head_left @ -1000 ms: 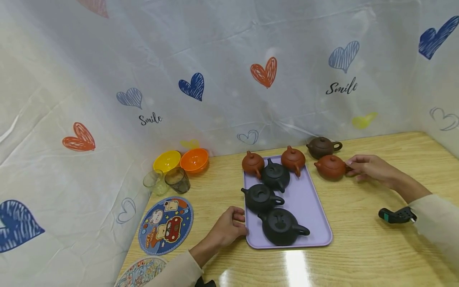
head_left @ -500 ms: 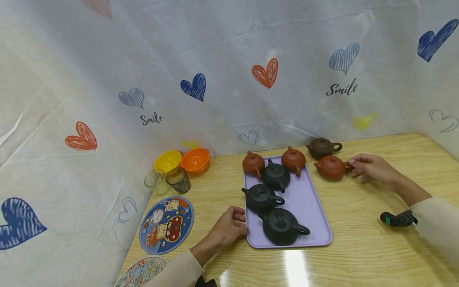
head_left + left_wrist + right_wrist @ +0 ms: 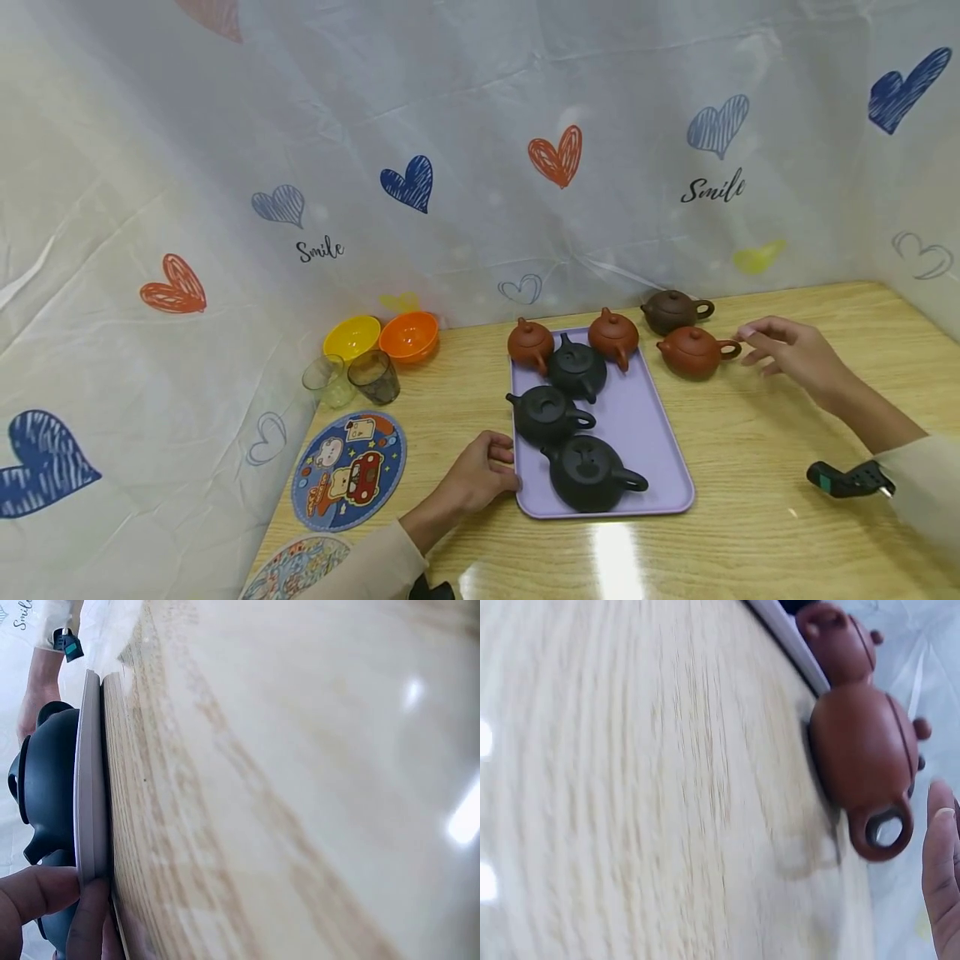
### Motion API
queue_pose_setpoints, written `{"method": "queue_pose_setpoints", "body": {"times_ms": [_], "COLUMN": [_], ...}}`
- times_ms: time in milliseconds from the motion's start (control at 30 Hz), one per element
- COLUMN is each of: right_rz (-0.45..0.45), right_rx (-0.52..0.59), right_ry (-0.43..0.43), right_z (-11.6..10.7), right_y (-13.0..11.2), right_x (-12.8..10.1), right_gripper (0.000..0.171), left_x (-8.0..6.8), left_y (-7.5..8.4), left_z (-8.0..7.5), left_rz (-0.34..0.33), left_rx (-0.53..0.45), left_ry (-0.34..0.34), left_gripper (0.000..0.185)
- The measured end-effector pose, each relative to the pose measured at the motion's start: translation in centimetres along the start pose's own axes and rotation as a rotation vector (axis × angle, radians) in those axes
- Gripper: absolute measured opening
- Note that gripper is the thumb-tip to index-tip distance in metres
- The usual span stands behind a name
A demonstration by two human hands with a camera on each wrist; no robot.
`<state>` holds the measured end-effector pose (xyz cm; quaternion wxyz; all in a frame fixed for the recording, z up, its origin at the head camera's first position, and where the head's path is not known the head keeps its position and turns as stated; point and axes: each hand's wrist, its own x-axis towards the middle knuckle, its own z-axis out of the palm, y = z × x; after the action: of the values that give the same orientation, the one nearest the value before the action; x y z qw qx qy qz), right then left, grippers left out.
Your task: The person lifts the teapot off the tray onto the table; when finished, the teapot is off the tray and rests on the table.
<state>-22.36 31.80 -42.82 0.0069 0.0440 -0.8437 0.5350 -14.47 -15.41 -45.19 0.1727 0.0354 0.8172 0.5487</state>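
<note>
Five pots (image 3: 588, 473) sit on the tray (image 3: 633, 417); one more red pot (image 3: 692, 352) stands upright on the worktop (image 3: 750, 533) beside the tray's right side, near the brown pot (image 3: 670, 312). The left hand (image 3: 480, 473) pinches the tray's rim (image 3: 88, 795) in its fingers (image 3: 41, 892). The right hand (image 3: 798, 357) hovers just off the red pot's handle (image 3: 881, 853), fingers (image 3: 939, 874) loosely extended, holding nothing. I'd keep the tray steady and those fingertips outside the loop, lest they snag it.

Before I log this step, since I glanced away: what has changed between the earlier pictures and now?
The right grip has let go of the brick-red teapot outside the tray and drawn back to the right. The left grip still pinches the tray's left edge; the teapot stays put.
</note>
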Motion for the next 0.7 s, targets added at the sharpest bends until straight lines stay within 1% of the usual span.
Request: {"method": "queue_pose_setpoints", "body": {"times_ms": [100, 300, 400, 500, 600, 700], "right_rz": [-0.018, -0.033, -0.033, -0.053, -0.059, -0.035], "right_rx": [-0.004, -0.022, -0.022, -0.013, 0.009, 0.047], "right_ry": [-0.015, -0.089, -0.130, -0.187, -0.239, -0.298], "right_z": [0.5, 2.2, 3.5, 4.8, 6.3, 7.8], "right_y": [-0.8, -2.3, -3.1, -3.7, -4.3, -4.8], "right_x": [-0.7, -2.3, -3.2, -4.0, -4.8, -5.6], "right_gripper": [0.027, 0.025, 0.024, 0.024, 0.025, 0.026], "left_x": [0.0, 0.0, 0.0, 0.0, 0.1, 0.1], "left_y": [0.0, 0.2, 0.2, 0.1, 0.0, 0.0], "left_z": [0.0, 0.1, 0.1, 0.1, 0.1, 0.0], "left_rz": [-0.002, -0.004, -0.003, -0.002, -0.001, -0.005], "left_rx": [0.007, 0.008, 0.003, 0.007, 0.012, 0.016], "left_ry": [0.001, 0.002, 0.002, 0.004, 0.005, 0.002], "left_gripper": [0.057, 0.057, 0.057, 0.057, 0.057, 0.057]}}
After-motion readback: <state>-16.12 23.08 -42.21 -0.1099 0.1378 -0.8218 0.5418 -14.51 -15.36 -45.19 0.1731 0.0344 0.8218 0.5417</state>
